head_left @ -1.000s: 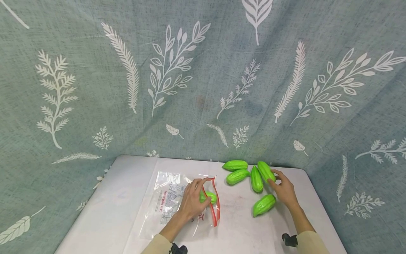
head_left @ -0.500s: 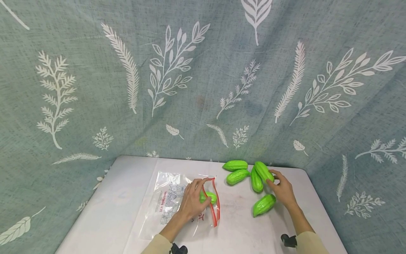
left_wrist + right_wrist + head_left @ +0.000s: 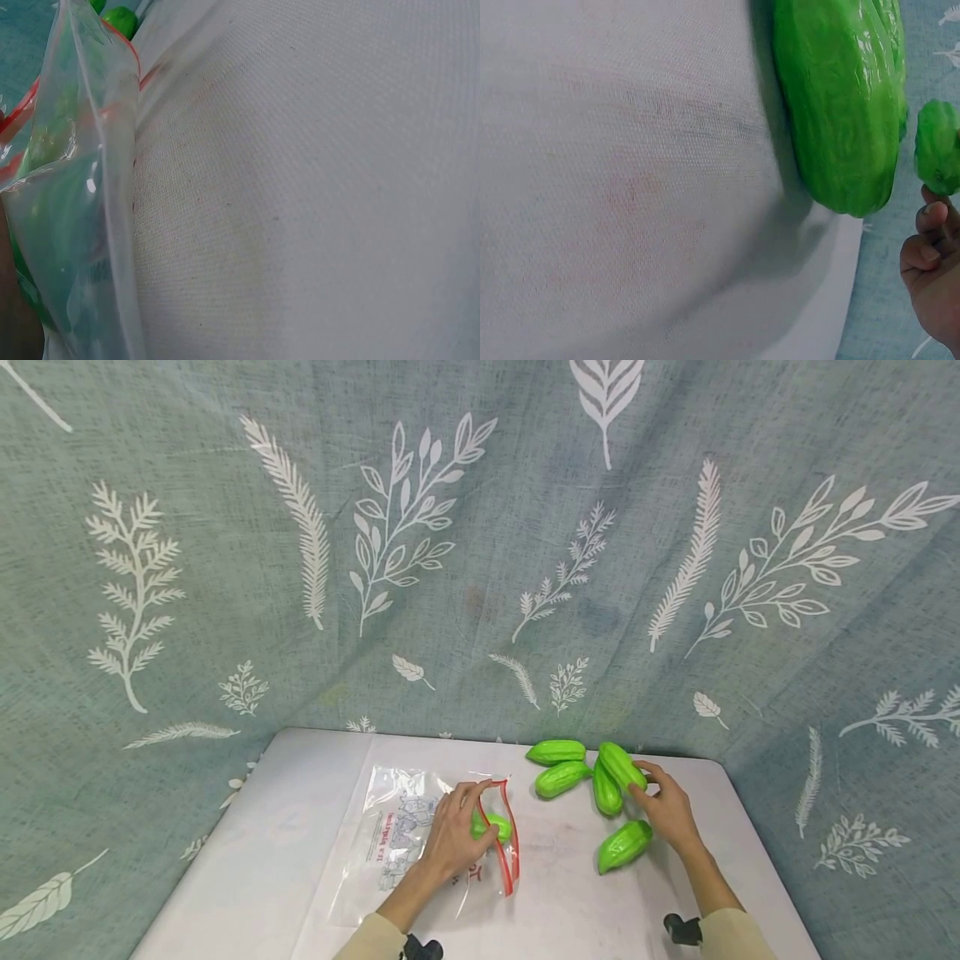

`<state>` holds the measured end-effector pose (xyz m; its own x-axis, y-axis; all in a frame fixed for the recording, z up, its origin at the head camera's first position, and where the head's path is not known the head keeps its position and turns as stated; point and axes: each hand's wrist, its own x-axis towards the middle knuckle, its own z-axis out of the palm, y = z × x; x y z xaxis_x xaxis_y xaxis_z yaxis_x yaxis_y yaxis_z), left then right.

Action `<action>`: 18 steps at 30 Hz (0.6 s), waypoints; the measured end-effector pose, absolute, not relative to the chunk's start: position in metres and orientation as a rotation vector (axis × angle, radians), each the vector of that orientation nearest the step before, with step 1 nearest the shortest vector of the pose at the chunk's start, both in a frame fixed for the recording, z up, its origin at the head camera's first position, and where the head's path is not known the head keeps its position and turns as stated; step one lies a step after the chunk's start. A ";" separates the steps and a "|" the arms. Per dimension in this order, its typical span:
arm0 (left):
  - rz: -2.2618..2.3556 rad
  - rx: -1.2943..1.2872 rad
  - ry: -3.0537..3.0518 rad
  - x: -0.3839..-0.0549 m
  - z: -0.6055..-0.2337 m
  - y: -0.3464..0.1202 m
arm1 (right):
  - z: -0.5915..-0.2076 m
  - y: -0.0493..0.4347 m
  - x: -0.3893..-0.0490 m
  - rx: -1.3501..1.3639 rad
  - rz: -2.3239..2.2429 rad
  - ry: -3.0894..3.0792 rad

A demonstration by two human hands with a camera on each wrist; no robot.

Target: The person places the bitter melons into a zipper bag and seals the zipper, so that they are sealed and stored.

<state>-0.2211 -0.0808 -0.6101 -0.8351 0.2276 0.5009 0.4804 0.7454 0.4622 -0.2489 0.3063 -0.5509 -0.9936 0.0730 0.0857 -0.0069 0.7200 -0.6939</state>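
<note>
We are holding: clear bag [image 3: 360, 852], left hand [image 3: 452, 833] gripping near its mouth; green gourd [image 3: 619, 763], right hand [image 3: 670, 807] pinching its near end.

I see ridged, glossy green bitter melons [image 3: 621, 766], a clear, shiny plastic zip bag [image 3: 405, 839], a matt woven tabletop [image 3: 558, 877], and cloth curtain [image 3: 480, 568].

White table [image 3: 562, 893], clear red-edged bag [image 3: 381, 835] lying on it, 4 loose green gourds [image 3: 625, 847] to the right
</note>
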 end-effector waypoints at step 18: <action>-0.836 -0.539 -2.512 -0.223 -0.612 -0.080 | -0.554 0.302 -0.249 -0.002 1.218 -2.799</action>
